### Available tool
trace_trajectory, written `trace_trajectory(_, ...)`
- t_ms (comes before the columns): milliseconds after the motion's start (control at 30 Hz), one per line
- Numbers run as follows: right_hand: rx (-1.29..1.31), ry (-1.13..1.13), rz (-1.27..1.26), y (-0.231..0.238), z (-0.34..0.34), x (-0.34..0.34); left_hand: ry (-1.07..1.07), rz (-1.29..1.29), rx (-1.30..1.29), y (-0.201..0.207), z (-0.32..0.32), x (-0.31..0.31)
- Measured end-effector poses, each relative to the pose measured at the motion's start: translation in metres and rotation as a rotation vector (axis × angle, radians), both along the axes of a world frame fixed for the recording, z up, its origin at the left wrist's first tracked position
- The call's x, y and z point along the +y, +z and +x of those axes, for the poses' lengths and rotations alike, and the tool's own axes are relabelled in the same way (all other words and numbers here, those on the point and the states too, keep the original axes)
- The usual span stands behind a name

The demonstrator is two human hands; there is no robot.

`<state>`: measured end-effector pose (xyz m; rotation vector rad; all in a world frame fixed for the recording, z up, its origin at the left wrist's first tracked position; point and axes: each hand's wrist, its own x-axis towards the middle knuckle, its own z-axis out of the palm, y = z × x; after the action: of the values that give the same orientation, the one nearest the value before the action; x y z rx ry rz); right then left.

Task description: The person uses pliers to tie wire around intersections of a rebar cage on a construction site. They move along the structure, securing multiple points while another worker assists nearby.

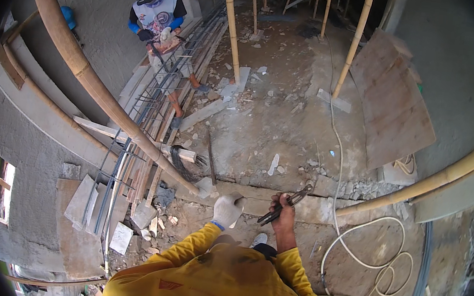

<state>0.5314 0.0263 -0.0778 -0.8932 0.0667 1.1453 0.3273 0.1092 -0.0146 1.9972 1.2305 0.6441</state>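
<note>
My left hand (227,210), in a white work glove, is held out in front of my body with its fingers curled closed. What it grips, if anything, is too small to make out. To its right, my bare right hand (284,219) is wrapped round the handles of dark metal pincers (299,195), whose head points up and away to the right. The two hands are apart, above a low concrete ledge (318,207). Past my left hand lies a bundle of dark tie wire (181,164), beside a thin dark bar (211,155) on the floor.
At the far left a person (157,19) sits by a long rebar cage (153,91) on stacked planks. Bamboo poles (233,25) stand ahead; another (77,59) slants across the left. A pale hose (327,257) coils at right, near a leaning plywood board (391,101). Rubble (273,164) litters the floor.
</note>
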Motion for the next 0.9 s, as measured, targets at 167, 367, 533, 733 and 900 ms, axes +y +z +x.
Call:
trace_trajectory(167, 0.15, -0.013, 0.072, -0.011, 0.041, 0.015, -0.11, -0.639, -0.186, 0.031, 0.021, 0.018)
trace_trajectory(367, 0.232, -0.057, 0.106, -0.026, 0.075, 0.036, -0.433, -0.031, 0.1, 0.017, 0.039, 0.027)
trace_trajectory(533, 0.145, -0.094, -0.023, -0.042, 0.104, 0.055, -0.123, 0.068, 0.242, -0.001, 0.068, 0.047)
trace_trajectory(733, 0.136, -0.258, -0.05, -0.071, 0.154, 0.117, -0.22, 0.01, 0.088, -0.003, 0.121, 0.112)
trace_trajectory(900, 0.021, -0.216, -0.118, -0.072, 0.218, 0.183, -0.483, -0.415, -0.022, -0.011, 0.139, 0.191)
